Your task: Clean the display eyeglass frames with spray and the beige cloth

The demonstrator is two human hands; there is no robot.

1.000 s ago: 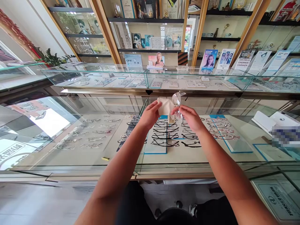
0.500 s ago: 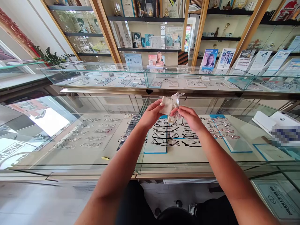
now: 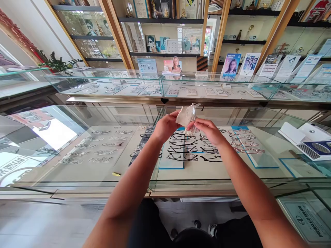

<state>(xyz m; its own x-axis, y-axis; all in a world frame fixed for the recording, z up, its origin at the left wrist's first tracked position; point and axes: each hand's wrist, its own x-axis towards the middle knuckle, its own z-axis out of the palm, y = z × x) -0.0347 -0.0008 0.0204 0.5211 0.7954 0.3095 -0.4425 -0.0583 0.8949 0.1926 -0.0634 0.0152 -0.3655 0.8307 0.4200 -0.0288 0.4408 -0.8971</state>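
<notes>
My left hand (image 3: 167, 126) is closed on a beige cleaning cloth (image 3: 183, 117), which lies against a lens of a pair of clear-lensed eyeglasses (image 3: 191, 111). The fingers of my right hand (image 3: 210, 130) pinch the eyeglasses from the right, near their lower part. One dark temple tip sticks out at the upper right of the lens. Cloth and fingers hide much of the frame. Both hands are held above the glass counter (image 3: 141, 172), over rows of dark-framed eyeglasses (image 3: 182, 156) on display inside it.
Lighter frames (image 3: 103, 151) fill the case on the left, and pinkish frames (image 3: 247, 144) lie on the right. A white open box (image 3: 310, 136) stands on the right of the counter. Behind runs a second glass case (image 3: 113, 88) with upright leaflets (image 3: 230, 67). A stool shows below.
My left hand has shifted slightly left and down, and more of the cloth spreads over the lens. The eyeglasses have turned and dropped a little; my right hand has moved slightly left.
</notes>
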